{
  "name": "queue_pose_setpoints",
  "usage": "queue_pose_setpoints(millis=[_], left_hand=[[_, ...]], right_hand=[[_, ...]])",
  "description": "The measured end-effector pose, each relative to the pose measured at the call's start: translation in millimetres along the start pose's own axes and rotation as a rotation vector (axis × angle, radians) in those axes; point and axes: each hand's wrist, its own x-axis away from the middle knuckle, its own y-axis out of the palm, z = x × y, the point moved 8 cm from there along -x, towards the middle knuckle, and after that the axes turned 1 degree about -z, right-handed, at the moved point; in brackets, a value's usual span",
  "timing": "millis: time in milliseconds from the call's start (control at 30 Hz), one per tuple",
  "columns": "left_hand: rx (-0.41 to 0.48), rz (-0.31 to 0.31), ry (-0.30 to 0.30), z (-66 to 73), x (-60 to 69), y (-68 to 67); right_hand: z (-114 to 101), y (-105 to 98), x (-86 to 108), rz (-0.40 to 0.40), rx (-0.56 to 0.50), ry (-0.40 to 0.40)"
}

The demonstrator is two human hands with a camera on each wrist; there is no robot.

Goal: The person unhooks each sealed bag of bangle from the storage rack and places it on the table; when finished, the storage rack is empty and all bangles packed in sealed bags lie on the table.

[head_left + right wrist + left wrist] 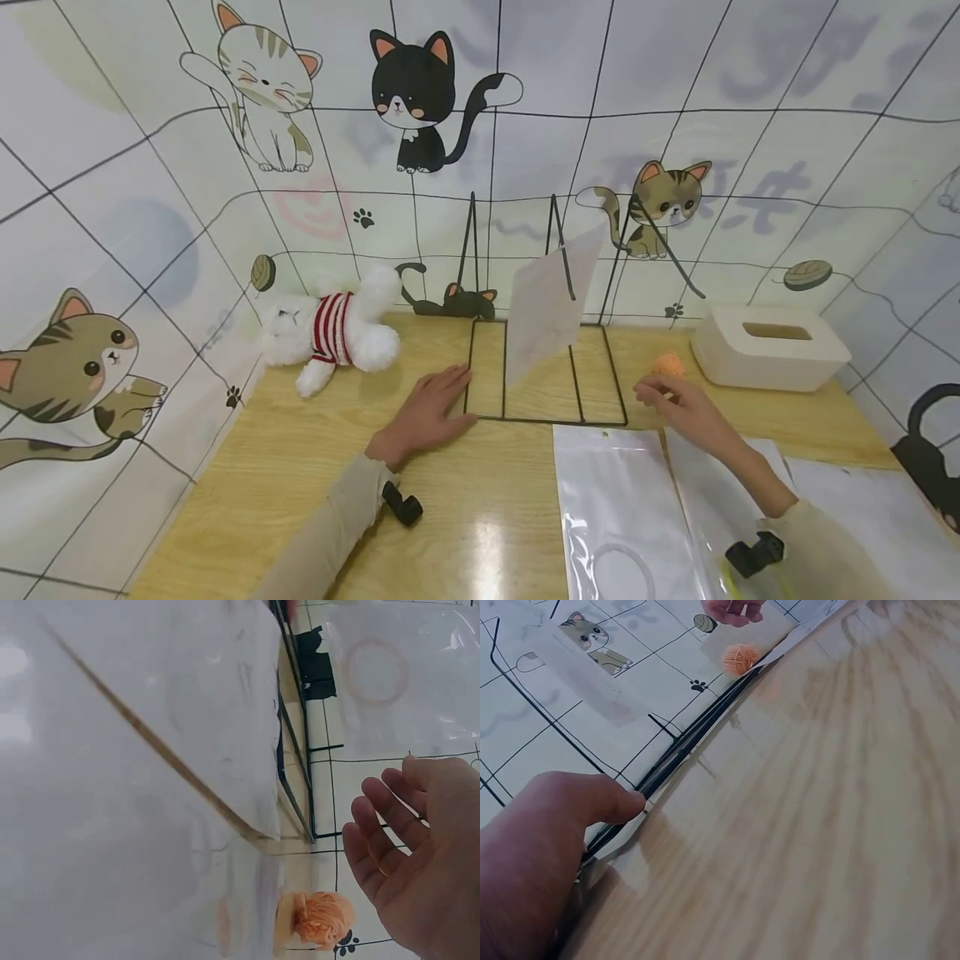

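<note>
A black wire rack (490, 418) with upright prongs stands on the wooden table. From one prong hangs a translucent plastic bag (551, 308); in the right wrist view a faint ring shows in that bag (375, 675). My left hand (427, 417) rests at the rack's left front corner, fingers extended along its base. In the left wrist view the thumb (634, 802) touches the base wire. My right hand (693, 417) hovers right of the rack with loosely bent fingers and nothing in them. Just behind it lies an orange yarn ball (667, 364).
Several flat plastic bags (618, 492) lie at the front right, one with a ring inside. A white tissue box (771, 350) stands at the back right. A white plush toy (333, 329) in a striped shirt lies back left. Cat-patterned cloth walls (540, 50) enclose the table.
</note>
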Motion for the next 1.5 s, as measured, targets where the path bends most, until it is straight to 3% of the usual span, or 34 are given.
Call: queue_pose_setpoints(millis=[133, 233, 567, 767, 1267, 1367, 1500], left_hand=[[0.01, 0.015, 0.026, 1.2, -0.8, -4.0], [0.005, 0.012, 0.03, 2.4, -0.5, -5.6], [0.032, 0.012, 0.03, 3.6, 1.8, -5.9], [0.017, 0.011, 0.023, 1.4, 4.4, -5.2], [0.029, -0.002, 0.027, -0.2, 5.5, -4.3], [0.035, -0.002, 0.021, -0.7, 4.8, -3.1], [0.027, -0.004, 0.02, -0.4, 2.5, -1.7]], right_hand=[[0, -7, -20.1, -0.014, -0.101, 0.049], [-7, -12, -38.0, -0.012, -0.121, 0.071], [-50, -36, -113.0, 0.041, -0.262, 0.102], [-72, -38, -144.3, 0.082, -0.387, 0.077], [-103, -46, -158.9, 0.148, -0.766, -0.086], [-109, -48, -155.8, 0.14, -0.819, -0.102], [-115, -53, -148.1, 0.174, -0.797, -0.096]])
